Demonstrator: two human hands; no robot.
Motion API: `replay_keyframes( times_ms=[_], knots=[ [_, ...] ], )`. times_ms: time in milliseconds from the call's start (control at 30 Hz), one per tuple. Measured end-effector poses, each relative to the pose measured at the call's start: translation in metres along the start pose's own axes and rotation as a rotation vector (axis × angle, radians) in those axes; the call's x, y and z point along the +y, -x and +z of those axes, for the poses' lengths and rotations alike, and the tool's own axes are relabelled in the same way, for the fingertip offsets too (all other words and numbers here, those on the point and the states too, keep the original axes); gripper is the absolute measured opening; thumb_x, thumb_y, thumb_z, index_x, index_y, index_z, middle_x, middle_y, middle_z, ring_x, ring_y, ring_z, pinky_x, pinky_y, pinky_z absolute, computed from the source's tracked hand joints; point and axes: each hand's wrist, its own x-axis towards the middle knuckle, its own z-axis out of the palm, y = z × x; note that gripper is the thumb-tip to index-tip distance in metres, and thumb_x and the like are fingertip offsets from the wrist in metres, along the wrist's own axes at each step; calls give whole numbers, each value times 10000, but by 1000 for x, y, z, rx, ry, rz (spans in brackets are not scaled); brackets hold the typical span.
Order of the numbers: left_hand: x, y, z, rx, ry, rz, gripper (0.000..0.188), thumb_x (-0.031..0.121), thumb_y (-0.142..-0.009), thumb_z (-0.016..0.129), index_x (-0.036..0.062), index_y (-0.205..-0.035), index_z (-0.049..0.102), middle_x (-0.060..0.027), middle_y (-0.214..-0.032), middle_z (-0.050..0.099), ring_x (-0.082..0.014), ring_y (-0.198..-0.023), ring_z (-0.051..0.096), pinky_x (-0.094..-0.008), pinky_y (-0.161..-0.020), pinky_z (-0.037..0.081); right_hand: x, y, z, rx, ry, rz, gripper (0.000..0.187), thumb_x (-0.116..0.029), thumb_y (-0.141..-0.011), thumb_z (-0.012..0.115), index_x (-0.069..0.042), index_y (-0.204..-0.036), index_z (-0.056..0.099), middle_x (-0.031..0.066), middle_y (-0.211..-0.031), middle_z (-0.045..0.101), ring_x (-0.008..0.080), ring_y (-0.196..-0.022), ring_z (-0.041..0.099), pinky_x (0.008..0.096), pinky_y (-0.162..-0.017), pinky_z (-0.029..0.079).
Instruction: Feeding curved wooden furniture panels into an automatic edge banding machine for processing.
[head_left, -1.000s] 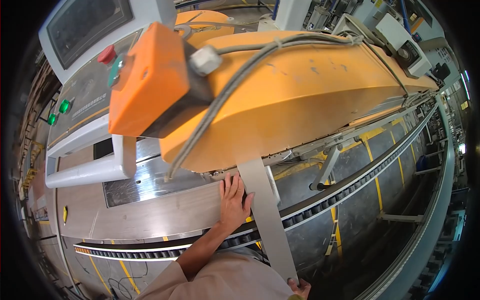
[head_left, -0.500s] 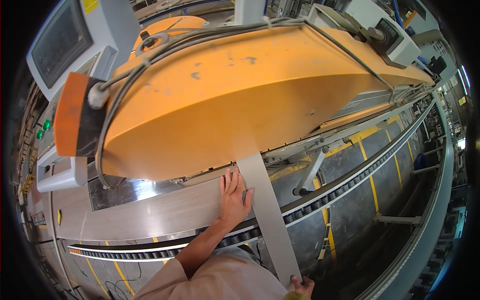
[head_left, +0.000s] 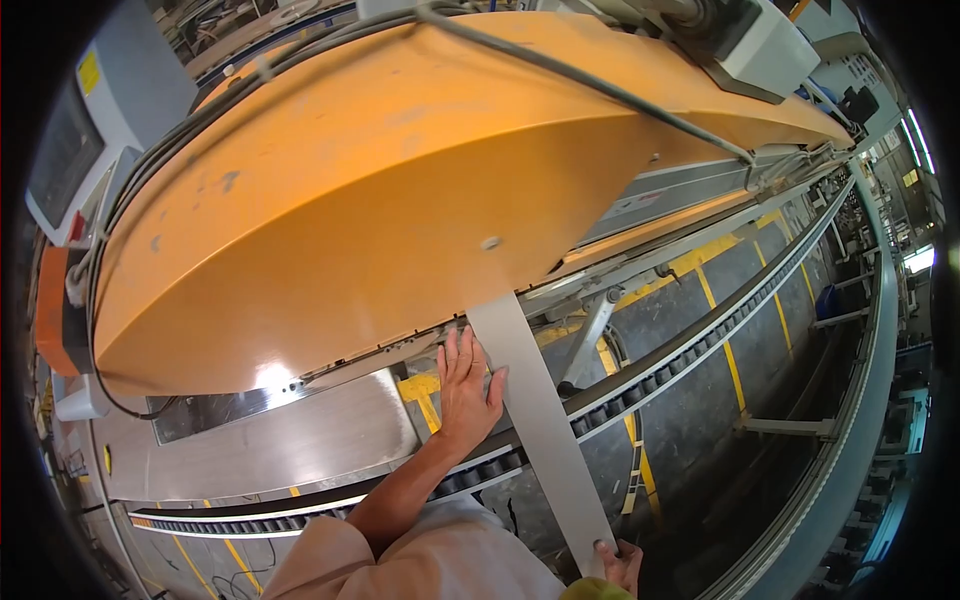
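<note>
A long, narrow grey panel (head_left: pixel 540 410) reaches from the edge of the orange machine cover (head_left: pixel 350 250) toward my body, its far end hidden at the cover. My left hand (head_left: pixel 468 395) lies beside the panel's far part, fingers stretched toward the machine and thumb at the panel's left edge. At the near end, my right hand (head_left: pixel 622 565) grips the panel's corner, with the thumb on top and the fingers partly hidden.
A smooth metal table (head_left: pixel 270 440) ends left of my left arm. A roller rail (head_left: pixel 680 370) runs lengthwise beneath the panel. Grey cables (head_left: pixel 580 85) cross the cover. A green-grey beam (head_left: pixel 880 330) curves along the right, above a yellow-striped floor (head_left: pixel 690 400).
My hands and the panel have shifted right along the machine together. The metal table's end now shows left of my hand, with floor visible past it. Both hands keep their places on the panel.
</note>
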Motion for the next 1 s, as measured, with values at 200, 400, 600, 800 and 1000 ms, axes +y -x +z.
replay_keyframes(
  times_ms=[200, 400, 600, 800, 1000],
  knots=[
    [22, -18, 32, 4, 19, -21, 582, 134, -867, 661, -120, -1343, 442, -279, -1463, 375, -486, -1381, 295, -539, -1132, 212, -55, -30, -33, -181, 12, 86, 351, -269, -868, 715, 57, -994, 687, 31, -773, 646, 103, -707, 536, 293, -616, 448],
    [47, -36, 64, -12, 0, -25, 590, 147, -861, 668, -112, -1338, 438, -255, -1469, 366, -485, -1360, 311, -565, -1117, 222, -52, -62, -59, -186, -55, 181, 364, -296, -864, 718, 58, -941, 681, 12, -725, 623, 101, -672, 520, 279, -602, 436],
    [69, -53, 99, -18, 4, -33, 578, 170, -870, 661, -98, -1337, 448, -250, -1471, 367, -482, -1363, 312, -568, -1115, 221, -58, -105, -85, -99, -37, 55, 479, -357, -734, 810, 41, -611, 574, -15, -540, 434, 78, -592, 411, 331, -493, 348],
    [98, -73, 135, 61, -11, -19, 554, 157, -887, 651, -92, -1342, 457, -265, -1432, 422, -469, -1306, 408, -504, -1077, 330, -43, -143, -109, -13, -70, 65, 489, -355, -734, 808, 70, -628, 590, -4, -528, 456, 58, -599, 422, 319, -497, 359],
    [136, -80, 164, -81, 709, -622, 459, 198, -920, 665, -61, -1277, 539, -127, -950, 706, -225, -804, 681, -347, -718, 550, -45, -181, -136, -57, -51, 33, 476, -354, -713, 817, 92, -698, 652, 37, -535, 523, 71, -588, 467, 313, -509, 389]
  ],
)
